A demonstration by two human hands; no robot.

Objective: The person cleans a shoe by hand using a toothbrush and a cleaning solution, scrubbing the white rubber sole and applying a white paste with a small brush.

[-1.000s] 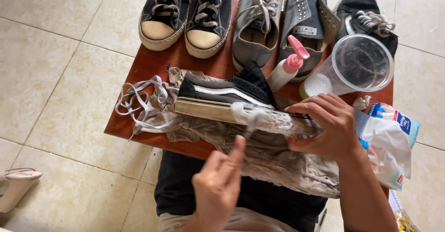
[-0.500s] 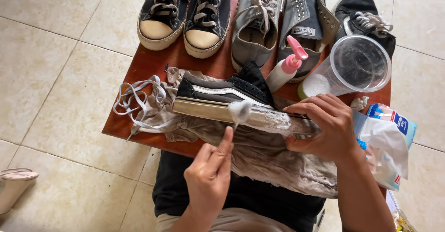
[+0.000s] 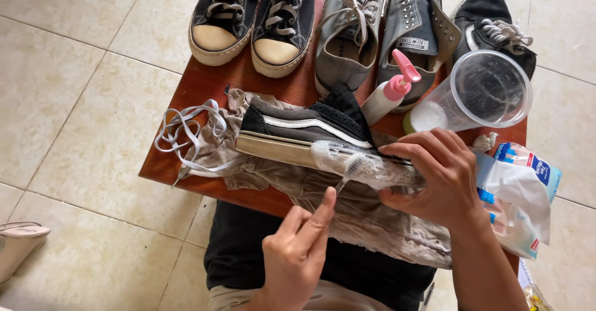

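Note:
A black low sneaker with a white stripe (image 3: 304, 125) lies on its side on a grey, stained cloth (image 3: 372, 224) over a small reddish wooden table (image 3: 205, 84). White foam covers the heel half of its pale sole. My right hand (image 3: 434, 174) clamps the heel end against the cloth. My left hand (image 3: 298, 255) pinches a small toothbrush (image 3: 347, 171), whose head rests on the foamy sole edge.
Removed white laces (image 3: 186, 128) lie at the table's left. Behind stand black sneakers (image 3: 254, 19), grey sneakers (image 3: 385, 31), another black shoe (image 3: 490, 19), a pink pump bottle (image 3: 388, 97) and a tipped clear plastic cup (image 3: 490, 90). A white-blue plastic packet (image 3: 521, 193) is at right.
My left hand has shifted the brush head along the sole, now a little further right and lower into the foam. The right hand keeps its hold on the heel.

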